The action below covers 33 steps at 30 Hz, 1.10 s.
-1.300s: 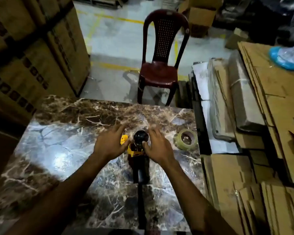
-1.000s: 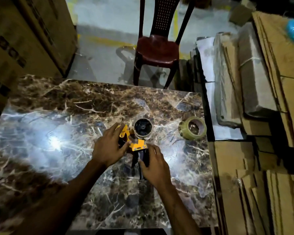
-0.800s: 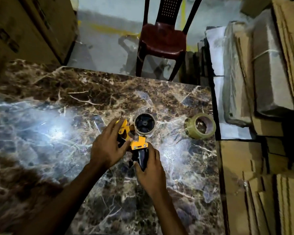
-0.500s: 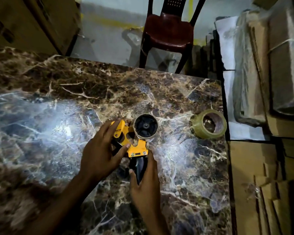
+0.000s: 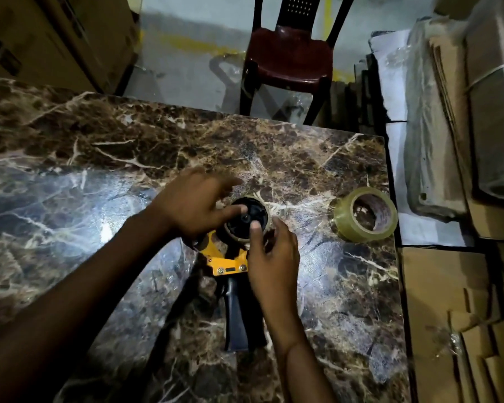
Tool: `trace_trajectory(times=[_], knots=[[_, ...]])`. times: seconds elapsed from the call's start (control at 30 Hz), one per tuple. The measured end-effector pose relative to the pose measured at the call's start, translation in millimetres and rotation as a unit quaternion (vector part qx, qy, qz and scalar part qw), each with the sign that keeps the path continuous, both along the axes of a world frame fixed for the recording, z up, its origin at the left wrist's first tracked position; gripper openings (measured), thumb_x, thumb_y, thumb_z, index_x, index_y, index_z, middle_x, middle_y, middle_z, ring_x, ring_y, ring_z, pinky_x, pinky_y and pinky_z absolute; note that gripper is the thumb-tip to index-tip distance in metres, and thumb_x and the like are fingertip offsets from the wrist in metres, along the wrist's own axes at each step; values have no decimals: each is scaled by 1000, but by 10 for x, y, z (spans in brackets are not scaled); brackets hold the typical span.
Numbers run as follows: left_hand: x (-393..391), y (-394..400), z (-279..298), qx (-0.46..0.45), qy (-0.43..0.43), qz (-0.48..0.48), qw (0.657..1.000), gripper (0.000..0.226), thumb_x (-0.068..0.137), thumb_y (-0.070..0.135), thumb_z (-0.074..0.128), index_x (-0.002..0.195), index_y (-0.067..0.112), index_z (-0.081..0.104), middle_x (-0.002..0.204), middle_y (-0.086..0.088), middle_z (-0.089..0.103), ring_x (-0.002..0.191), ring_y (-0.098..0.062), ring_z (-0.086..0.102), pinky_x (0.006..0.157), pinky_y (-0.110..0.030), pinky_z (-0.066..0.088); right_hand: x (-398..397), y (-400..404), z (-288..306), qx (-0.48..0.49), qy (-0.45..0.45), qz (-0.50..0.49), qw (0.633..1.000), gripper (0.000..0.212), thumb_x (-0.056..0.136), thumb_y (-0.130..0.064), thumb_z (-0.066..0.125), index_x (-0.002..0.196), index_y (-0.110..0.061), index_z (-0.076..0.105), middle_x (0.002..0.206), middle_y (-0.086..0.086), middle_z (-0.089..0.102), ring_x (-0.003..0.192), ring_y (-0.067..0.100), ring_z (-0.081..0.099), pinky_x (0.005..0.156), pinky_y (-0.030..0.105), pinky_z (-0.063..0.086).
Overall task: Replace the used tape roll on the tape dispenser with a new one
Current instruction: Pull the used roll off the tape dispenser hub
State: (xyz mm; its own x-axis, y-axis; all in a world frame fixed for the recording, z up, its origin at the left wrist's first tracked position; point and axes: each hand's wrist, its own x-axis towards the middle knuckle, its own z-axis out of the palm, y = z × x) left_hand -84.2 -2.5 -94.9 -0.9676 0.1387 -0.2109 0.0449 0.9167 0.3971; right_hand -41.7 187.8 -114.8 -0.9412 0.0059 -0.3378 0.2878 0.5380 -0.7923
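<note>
1. Both hands have shifted up from the dispenser's frame and handle to its hub: half a second ago the right hand (image 5: 269, 257) was wrapped round the black handle, which now lies free on the table.
2. Lying flat on the marble table (image 5: 70, 175), the tape dispenser (image 5: 230, 266) has its yellow frame in the middle, its black handle pointing toward the person and its round black hub at the far end.
3. On that hub sits the used tape roll (image 5: 246, 221), a thin pale ring round the black core.
4. From the left, the left hand (image 5: 192, 205) reaches over the hub with fingers spread; its thumb lies across the left part of the core, and the other fingers hover blurred above the roll's far edge.
5. Coming from below right, the right hand has a fingertip pressed on the core's right side, its remaining fingers curled beside the roll's outer rim.
6. Neither hand shows a closed grasp on the roll; both are loosely open and touching it at the sides.
7. Well to the right, near the table's edge, the new tape roll (image 5: 365, 215) rests tilted, apart from both hands.
8. Beyond the table's far edge stands a dark red chair (image 5: 291, 58), and stacked cardboard (image 5: 448, 286) fills the right side.
</note>
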Motion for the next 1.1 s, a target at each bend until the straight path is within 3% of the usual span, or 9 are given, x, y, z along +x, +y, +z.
trace_trajectory(times=[0.17,0.4,0.47,0.57,0.67,0.77,0.9,1.0,1.1], knots=[[-151,-162,-149,93,-126,-19,987,55,92,75,47,97,28,76,88,3,79,78,-18,74,75,-43,59,-169,-204,-119,5,-21,-18,1000,41,101,-41,56,132,-14,61,127,9,64,119,29,61,97,36,51],[7,-392,-281,292,-206,114,927,21,93,28,83,104,10,85,90,-14,83,73,-35,73,69,-46,55,-227,-403,-254,-51,-60,-48,996,40,71,-71,55,71,-31,64,83,1,75,78,33,75,74,56,63],[52,-445,-318,299,-208,146,920,25,91,26,85,108,9,84,91,-12,84,79,-34,78,69,-43,61,-248,-459,-230,-72,-79,-55,993,45,66,-72,58,68,-27,67,78,1,76,74,31,77,71,56,64],[125,-478,-330,316,-225,186,903,27,92,24,83,113,6,80,81,-12,83,60,-11,73,54,-22,52,-280,-509,-196,-94,-116,-41,988,52,61,-71,70,75,-21,74,78,4,79,78,27,79,74,56,65],[211,-472,-363,341,-226,229,883,22,94,21,81,109,5,79,52,3,70,44,-2,62,48,-15,45,-322,-525,-145,-110,-146,-34,983,29,78,-42,84,79,-16,73,82,11,80,80,29,79,74,56,66],[262,-474,-414,351,-210,260,874,32,88,27,87,111,6,80,66,0,79,65,-14,77,68,-34,60,-384,-540,-131,-107,-158,-42,981,21,85,-22,85,75,-14,68,83,16,77,78,31,79,70,56,66],[306,-471,-482,342,-205,292,870,66,71,50,94,122,11,77,86,-7,85,86,-26,81,89,-52,64,-396,-588,-173,-66,-140,-33,987,34,76,-37,88,86,-10,70,88,15,78,79,32,79,70,55,66],[318,-463,-485,341,-196,302,869,54,75,43,95,117,14,79,86,-8,85,86,-28,81,88,-58,64,-393,-591,-220,-57,-129,-27,990,29,77,-35,88,80,-13,71,85,13,78,78,32,78,70,55,65],[340,-435,-471,334,-184,310,871,46,80,36,94,117,15,80,86,-4,85,81,-22,82,73,-43,64,-383,-592,-229,-41,-103,-22,994,27,78,-35,87,66,-23,66,78,10,77,75,33,78,68,56,65]])
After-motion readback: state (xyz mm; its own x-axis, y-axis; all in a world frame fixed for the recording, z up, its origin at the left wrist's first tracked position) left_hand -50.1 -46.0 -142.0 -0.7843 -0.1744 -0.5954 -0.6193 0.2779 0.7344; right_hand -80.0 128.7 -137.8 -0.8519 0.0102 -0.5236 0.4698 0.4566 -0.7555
